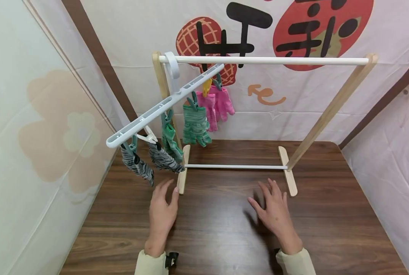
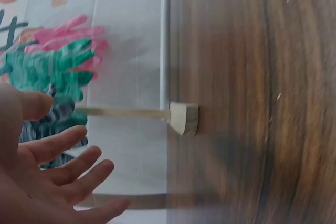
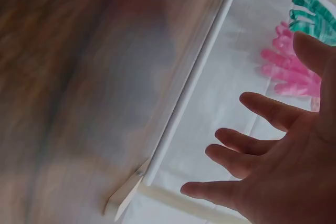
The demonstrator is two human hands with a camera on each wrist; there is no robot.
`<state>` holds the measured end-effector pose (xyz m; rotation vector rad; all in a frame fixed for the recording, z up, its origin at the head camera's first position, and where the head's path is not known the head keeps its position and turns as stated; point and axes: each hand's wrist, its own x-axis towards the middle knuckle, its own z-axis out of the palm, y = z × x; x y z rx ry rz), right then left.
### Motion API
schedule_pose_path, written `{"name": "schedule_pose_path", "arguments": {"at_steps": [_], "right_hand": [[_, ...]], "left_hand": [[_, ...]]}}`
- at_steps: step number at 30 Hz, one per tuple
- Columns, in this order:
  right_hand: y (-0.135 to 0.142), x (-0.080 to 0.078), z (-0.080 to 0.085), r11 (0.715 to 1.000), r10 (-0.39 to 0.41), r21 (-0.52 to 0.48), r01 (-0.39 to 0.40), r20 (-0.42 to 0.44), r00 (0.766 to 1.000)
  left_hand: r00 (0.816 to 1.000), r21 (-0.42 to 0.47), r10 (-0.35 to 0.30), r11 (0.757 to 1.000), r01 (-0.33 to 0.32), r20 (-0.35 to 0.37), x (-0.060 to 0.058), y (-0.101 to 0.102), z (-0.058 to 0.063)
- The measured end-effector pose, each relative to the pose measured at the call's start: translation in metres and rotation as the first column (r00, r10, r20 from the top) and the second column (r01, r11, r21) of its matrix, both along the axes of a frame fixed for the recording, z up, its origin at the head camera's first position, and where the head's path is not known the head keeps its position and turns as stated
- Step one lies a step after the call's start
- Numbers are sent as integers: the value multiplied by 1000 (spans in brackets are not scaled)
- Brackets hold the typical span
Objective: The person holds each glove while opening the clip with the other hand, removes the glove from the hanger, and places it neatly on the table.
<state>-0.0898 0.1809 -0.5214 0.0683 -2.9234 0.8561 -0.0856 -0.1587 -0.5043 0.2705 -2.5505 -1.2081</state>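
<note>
White fabric back wall (image 1: 314, 128), printed with black characters (image 1: 249, 15) and an orange curled arrow (image 1: 267, 93); brown strips (image 1: 99, 57) at the corners. Dark brown wood-grain tabletop (image 1: 218, 229), faintly glossy mid-surface. Toward its rear, a pale wooden rack with white rods (image 1: 331, 110). Grey-white plastic bar hanger (image 1: 164, 104) hooked near the top rod's left end, carrying clipped pink gloves (image 1: 223, 103), green gloves (image 1: 195, 124), black-and-white gloves (image 1: 163, 158). Left hand (image 1: 163, 208) near the rack's left foot, right hand (image 1: 276, 212) near its right; both hands' fingers spread, holding nothing.
</note>
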Motion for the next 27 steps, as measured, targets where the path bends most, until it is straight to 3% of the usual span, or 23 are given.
{"name": "schedule_pose_path", "arguments": {"at_steps": [8,12,18,23,27], "right_hand": [[-17,-8,8,997,58,-53,-59,-29,998],[-22,-12,14,994,83,-59,-88,-85,993],[-32,-15,23,989,125,-66,-131,-92,988],[-36,-18,30,985,146,-77,-151,-67,987],[-38,-20,36,982,159,-87,-165,-69,985]], "left_hand": [[985,180,158,973,-145,-63,0,-20,5],[977,233,209,953,-194,-40,-2,-29,8],[965,341,263,907,-248,3,-1,-41,17],[946,408,319,871,-274,-47,-2,-50,23],[922,480,376,828,-290,-90,-3,-55,29]]}}
